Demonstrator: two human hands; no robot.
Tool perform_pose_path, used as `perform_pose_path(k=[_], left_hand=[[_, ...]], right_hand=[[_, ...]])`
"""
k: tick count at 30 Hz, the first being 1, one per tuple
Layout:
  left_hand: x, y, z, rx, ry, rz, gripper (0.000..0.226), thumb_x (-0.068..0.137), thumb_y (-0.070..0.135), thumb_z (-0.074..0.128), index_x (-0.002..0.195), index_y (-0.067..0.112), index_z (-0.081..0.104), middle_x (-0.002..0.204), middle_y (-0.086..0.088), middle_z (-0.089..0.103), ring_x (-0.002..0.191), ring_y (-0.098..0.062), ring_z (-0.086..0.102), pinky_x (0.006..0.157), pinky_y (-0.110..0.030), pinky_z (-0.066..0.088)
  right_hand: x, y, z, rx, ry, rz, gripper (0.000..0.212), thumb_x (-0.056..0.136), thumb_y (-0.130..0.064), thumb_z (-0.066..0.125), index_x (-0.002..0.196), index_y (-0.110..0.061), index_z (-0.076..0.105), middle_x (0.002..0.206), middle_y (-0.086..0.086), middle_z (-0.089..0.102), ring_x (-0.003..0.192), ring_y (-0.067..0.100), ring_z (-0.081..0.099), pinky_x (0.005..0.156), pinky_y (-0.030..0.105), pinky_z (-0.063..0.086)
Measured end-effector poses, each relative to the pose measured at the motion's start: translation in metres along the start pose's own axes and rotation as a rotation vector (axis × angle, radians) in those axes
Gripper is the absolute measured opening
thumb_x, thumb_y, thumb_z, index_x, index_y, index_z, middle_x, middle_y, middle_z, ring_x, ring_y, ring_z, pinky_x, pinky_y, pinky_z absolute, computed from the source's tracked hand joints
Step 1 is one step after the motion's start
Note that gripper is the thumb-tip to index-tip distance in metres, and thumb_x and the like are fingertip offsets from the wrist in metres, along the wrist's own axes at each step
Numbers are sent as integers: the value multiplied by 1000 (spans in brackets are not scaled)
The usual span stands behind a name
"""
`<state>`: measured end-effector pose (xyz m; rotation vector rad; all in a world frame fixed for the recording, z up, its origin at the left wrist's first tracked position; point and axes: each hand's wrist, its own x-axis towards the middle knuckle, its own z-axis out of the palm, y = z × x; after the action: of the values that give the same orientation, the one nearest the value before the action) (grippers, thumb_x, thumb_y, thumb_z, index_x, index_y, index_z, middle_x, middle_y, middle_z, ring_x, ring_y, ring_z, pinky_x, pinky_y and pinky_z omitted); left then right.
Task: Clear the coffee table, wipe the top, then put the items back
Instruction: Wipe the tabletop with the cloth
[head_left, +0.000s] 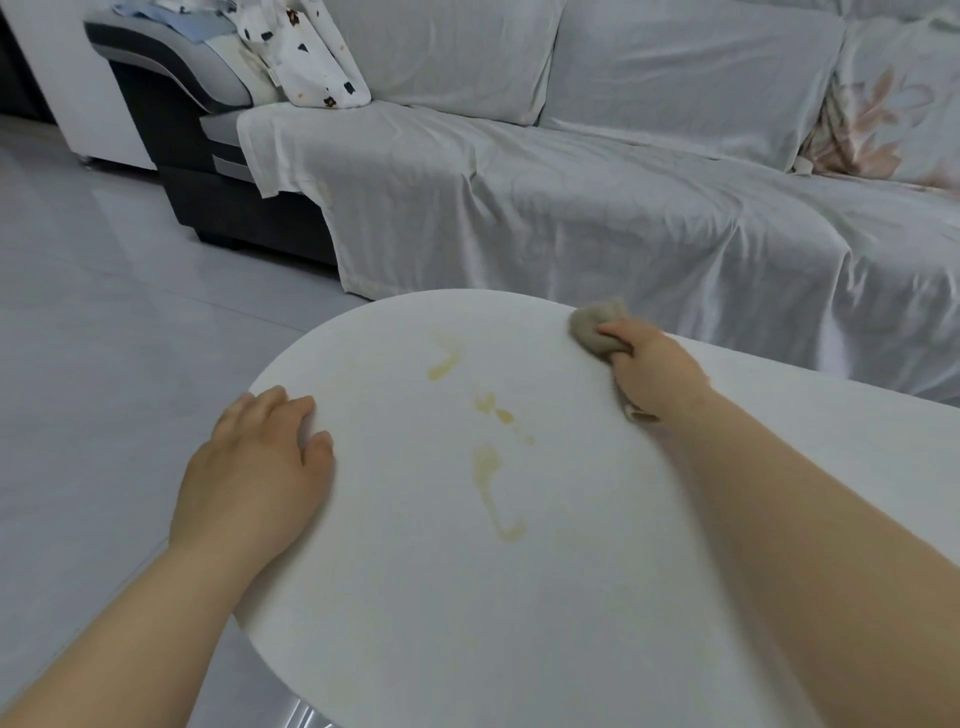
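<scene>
A pale tiled floor (93, 322) occupies the left side of the room; a sofa (249, 208) runs along the far side, with its dark base and grey armrest visible at the left end. A white sheet (571, 208) covers the seat and backrest and hangs over the seat front. A white pillow (311, 57) printed with small dark and tan shapes leans at the armrest end; a cushion (893, 114) with a faded flower print rests at the right end.

The bench (571, 597) is white with a rounded left end; it stands just in front of the sofa. Yellowish stains (488, 467) mark its top: one streak toward the far side; small spots near the middle; a longer curved trail nearer the person.

The left hand (254, 462) lies palm down on the left edge of the bench; its fingers are nearly straight and slightly spread; it holds nothing.

The right hand (654, 374) reaches to the far rim of the bench; its fingers are curled around a bunched grey-brown cloth (592, 325) and hold it against the top; a loose end of the cloth shows beneath the wrist. The cloth sits beyond and to the right of the stains, apart from them, and well apart from the left hand. Both forearms are bare.
</scene>
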<state>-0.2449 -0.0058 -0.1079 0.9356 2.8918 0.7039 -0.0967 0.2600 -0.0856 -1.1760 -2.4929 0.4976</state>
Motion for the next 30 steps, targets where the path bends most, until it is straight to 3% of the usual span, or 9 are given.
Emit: perform_pose_path(k=[3,10,12,17,19,22,26,28,30], left_hand=[[2,0,0,5,11,11,45,90,27,38,133,14,37,149,-5,29,140,-22,16,108,-39,21],[4,1,2,-3,12,-2,44,89,27,39,131,13,39,148,-6,31,139,-23,17,107,-40,22],[4,2,2,-13,15,-4,44,89,27,39,131,14,40,148,-5,31,138,-23,18,107,-40,22],[4,3,0,-16,21,-2,42,89,26,40,129,12,42,146,-7,34,137,-25,20,105,-39,24],[3,3,0,-6,12,-1,42,89,26,40,129,12,42,146,-8,34,137,-25,21,106,-40,24],[2,5,-2,-1,10,-1,42,89,27,40,128,10,43,144,-9,36,135,-26,23,105,-41,25],[-1,7,-4,-4,3,-27,42,89,28,39,128,11,42,144,-8,36,135,-26,23,104,-41,26],[-1,8,-4,-4,-7,-31,42,90,28,39,128,11,42,144,-8,36,135,-26,22,105,-41,25],[-2,6,-5,-23,-4,-32,42,90,27,40,129,11,42,145,-8,36,135,-28,23,106,-42,25]], right_hand=[[11,-14,11,-121,85,224,46,79,0,39,121,-17,50,129,18,52,118,36,47,96,39,38],[-2,-65,44,-48,-65,-334,47,84,-4,43,126,-24,49,148,2,34,129,26,38,102,26,25],[-10,-49,37,19,-98,-395,44,85,-3,44,125,-22,51,146,3,37,131,23,37,103,21,20],[-10,8,-1,-8,-4,-14,45,88,-8,41,128,-26,46,142,6,43,127,28,41,103,28,26],[-20,0,0,-30,4,19,46,87,-6,41,127,-27,48,142,7,43,126,29,41,103,29,27],[-52,-36,18,36,-14,-240,46,83,-1,44,122,-23,54,140,6,46,125,28,43,101,23,24],[-105,-67,35,120,-157,-582,43,82,-4,45,120,-23,56,142,5,44,125,27,44,101,28,30],[-105,-60,29,137,-206,-616,43,83,-3,46,121,-21,55,142,3,43,127,24,42,103,25,26],[-90,-40,18,125,-191,-512,44,84,-2,46,123,-21,53,142,4,43,129,22,40,103,19,21]])
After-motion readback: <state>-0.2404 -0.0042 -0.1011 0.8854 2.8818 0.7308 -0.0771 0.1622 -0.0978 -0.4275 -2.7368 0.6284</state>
